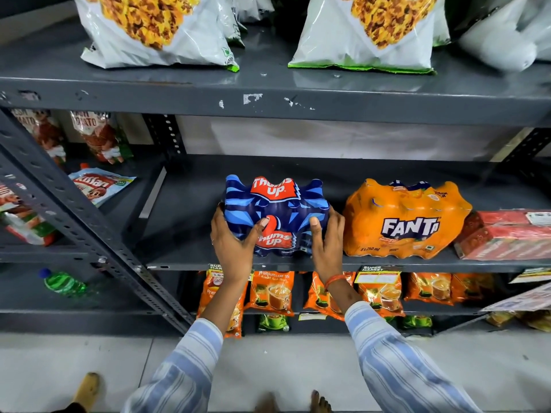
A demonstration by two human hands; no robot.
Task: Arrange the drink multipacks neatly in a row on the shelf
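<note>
A blue Thums Up multipack rests on the grey middle shelf, near its front edge. My left hand clasps its left side, thumb across the front. My right hand clasps its right side. Just to the right stands an orange Fanta multipack, a narrow gap away from my right hand. A red multipack lies to the right of the Fanta pack, touching it and cut off by the frame edge.
Large white snack bags sit on the shelf above. Orange tea packets hang below the middle shelf. A slanted grey upright bounds the bay on the left, with sauce pouches beyond it. Shelf space left of the blue pack is bare.
</note>
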